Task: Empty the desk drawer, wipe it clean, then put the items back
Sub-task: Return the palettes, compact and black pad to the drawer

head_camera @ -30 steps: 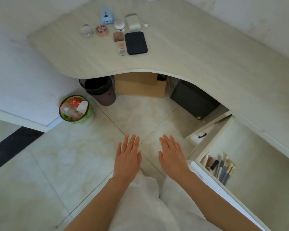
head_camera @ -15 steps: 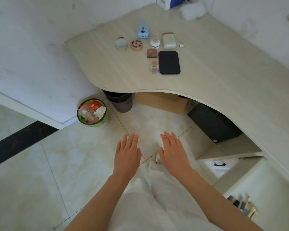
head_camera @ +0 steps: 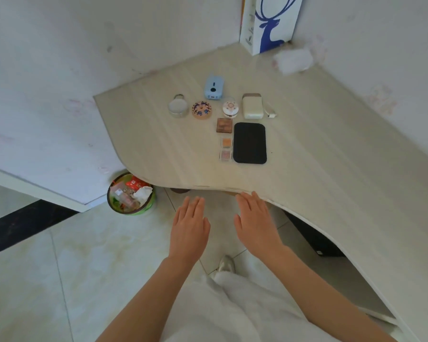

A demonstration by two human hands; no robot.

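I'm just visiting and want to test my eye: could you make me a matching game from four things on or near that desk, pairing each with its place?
Things:
1. black pad
2. blue gadget
3. deer bag
4. green bin

Places:
A. on the floor, by the desk's left end
B. far corner of the desk, against the wall
C. right of the small square palettes
D. behind the row of round cases

Pairs: 1-C, 2-D, 3-B, 4-A

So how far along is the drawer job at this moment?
Partly emptied, it seems: a black pad, small compacts and a blue device lie in rows on the desk. In hand: nothing; left hand and right hand hover open, empty. The drawer is out of view, so wiping and refilling look undone.
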